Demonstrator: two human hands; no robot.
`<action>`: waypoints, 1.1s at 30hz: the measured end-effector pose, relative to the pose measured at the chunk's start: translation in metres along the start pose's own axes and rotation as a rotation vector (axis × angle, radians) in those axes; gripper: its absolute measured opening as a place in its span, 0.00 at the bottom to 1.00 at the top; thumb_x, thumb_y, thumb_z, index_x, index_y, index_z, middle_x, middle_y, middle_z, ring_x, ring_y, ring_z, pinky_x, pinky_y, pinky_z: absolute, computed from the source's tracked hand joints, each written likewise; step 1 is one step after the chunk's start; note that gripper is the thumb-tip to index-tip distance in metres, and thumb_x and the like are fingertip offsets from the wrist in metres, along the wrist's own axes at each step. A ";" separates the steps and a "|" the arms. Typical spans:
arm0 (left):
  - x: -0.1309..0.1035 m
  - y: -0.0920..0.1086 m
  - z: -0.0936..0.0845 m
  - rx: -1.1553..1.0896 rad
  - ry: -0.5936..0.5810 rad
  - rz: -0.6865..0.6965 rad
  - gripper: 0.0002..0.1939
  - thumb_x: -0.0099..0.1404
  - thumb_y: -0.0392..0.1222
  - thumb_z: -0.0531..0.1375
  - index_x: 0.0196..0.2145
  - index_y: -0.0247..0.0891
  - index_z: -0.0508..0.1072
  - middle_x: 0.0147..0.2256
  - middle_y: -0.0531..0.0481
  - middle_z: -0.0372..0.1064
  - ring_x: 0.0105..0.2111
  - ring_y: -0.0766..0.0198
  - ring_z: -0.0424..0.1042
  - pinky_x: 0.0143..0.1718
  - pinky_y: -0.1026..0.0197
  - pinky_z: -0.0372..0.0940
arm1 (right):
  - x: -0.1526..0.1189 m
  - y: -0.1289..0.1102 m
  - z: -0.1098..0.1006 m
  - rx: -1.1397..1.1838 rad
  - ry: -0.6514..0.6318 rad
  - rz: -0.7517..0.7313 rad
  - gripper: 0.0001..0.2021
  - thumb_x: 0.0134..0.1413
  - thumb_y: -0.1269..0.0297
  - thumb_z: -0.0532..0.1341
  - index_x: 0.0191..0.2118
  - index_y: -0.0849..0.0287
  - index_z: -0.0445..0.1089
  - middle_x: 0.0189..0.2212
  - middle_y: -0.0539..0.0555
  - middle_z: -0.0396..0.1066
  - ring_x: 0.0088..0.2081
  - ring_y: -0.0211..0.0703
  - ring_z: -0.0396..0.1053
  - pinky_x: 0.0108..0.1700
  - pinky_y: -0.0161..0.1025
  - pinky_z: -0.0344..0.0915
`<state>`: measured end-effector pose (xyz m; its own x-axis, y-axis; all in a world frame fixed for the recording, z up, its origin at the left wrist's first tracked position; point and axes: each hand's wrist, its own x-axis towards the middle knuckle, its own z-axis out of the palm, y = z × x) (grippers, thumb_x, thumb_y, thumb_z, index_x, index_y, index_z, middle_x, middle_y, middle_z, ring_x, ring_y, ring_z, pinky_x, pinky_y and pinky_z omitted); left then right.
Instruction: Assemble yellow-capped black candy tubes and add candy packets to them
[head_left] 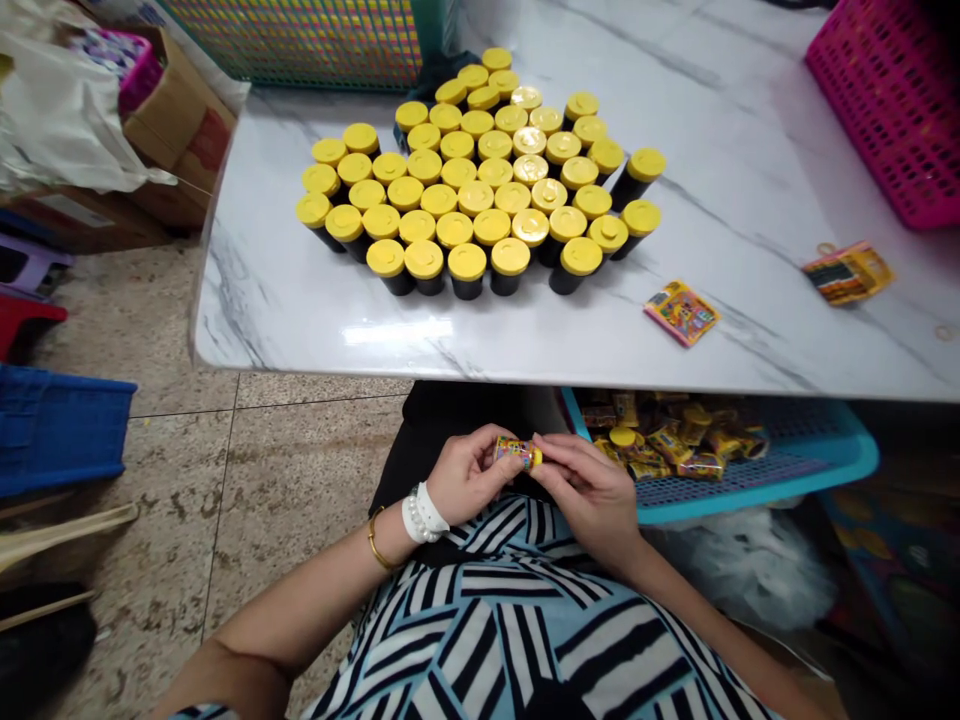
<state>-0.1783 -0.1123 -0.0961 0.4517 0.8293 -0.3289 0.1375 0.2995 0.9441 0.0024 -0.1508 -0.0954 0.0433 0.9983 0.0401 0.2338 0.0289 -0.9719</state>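
Note:
Between my hands, over my lap, is a small cylinder (pixel 513 452) with a colourful printed wrap and a yellow cap at its right end. My left hand (pixel 469 475) wraps its fingers round the printed body. At the cap end, the fingers of my right hand (pixel 589 490) pinch the cylinder. On the marble-patterned table (pixel 315 335) stand several black tubes with yellow lids (pixel 466 265), packed close together. One colourful flat packet (pixel 682 313) lies to their right, and another packet (pixel 847 273) lies further right.
A blue basket (pixel 840 460) under the table edge, right of my hands, holds several wrapped cylinders (pixel 675 445). A pink basket (pixel 892 110) and a green basket (pixel 300 75) stand on the table. Cardboard boxes (pixel 176 120) and a blue crate (pixel 64 430) are at the left.

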 end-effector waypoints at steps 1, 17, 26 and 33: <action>0.000 0.003 0.000 -0.051 -0.024 -0.056 0.18 0.65 0.55 0.59 0.38 0.34 0.70 0.21 0.55 0.66 0.15 0.73 0.60 0.16 0.70 0.55 | -0.002 -0.001 -0.002 -0.053 -0.017 -0.068 0.15 0.55 0.71 0.65 0.48 0.52 0.77 0.43 0.56 0.75 0.41 0.42 0.76 0.40 0.38 0.76; 0.008 0.004 0.004 -0.358 -0.055 -0.143 0.21 0.60 0.55 0.64 0.38 0.34 0.69 0.24 0.56 0.67 0.15 0.77 0.59 0.15 0.72 0.53 | -0.002 0.008 0.000 -0.230 -0.041 -0.338 0.21 0.52 0.75 0.66 0.50 0.47 0.71 0.43 0.54 0.73 0.45 0.45 0.73 0.49 0.46 0.73; 0.005 -0.001 0.008 -0.715 -0.260 -0.270 0.26 0.60 0.58 0.64 0.43 0.34 0.67 0.19 0.53 0.70 0.11 0.72 0.62 0.11 0.72 0.54 | 0.005 0.000 -0.015 0.165 -0.208 -0.065 0.13 0.52 0.72 0.68 0.42 0.48 0.78 0.38 0.52 0.71 0.40 0.40 0.72 0.41 0.38 0.71; -0.001 -0.008 0.019 -0.852 -0.192 -0.320 0.20 0.58 0.53 0.67 0.33 0.35 0.66 0.17 0.56 0.68 0.08 0.75 0.57 0.10 0.73 0.52 | -0.006 -0.001 -0.010 0.123 -0.052 0.008 0.09 0.52 0.70 0.67 0.39 0.49 0.79 0.39 0.53 0.71 0.38 0.40 0.72 0.35 0.36 0.72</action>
<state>-0.1629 -0.1248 -0.1027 0.6525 0.5777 -0.4905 -0.3782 0.8091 0.4498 0.0119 -0.1569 -0.0922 -0.0063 0.9997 0.0234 0.1130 0.0240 -0.9933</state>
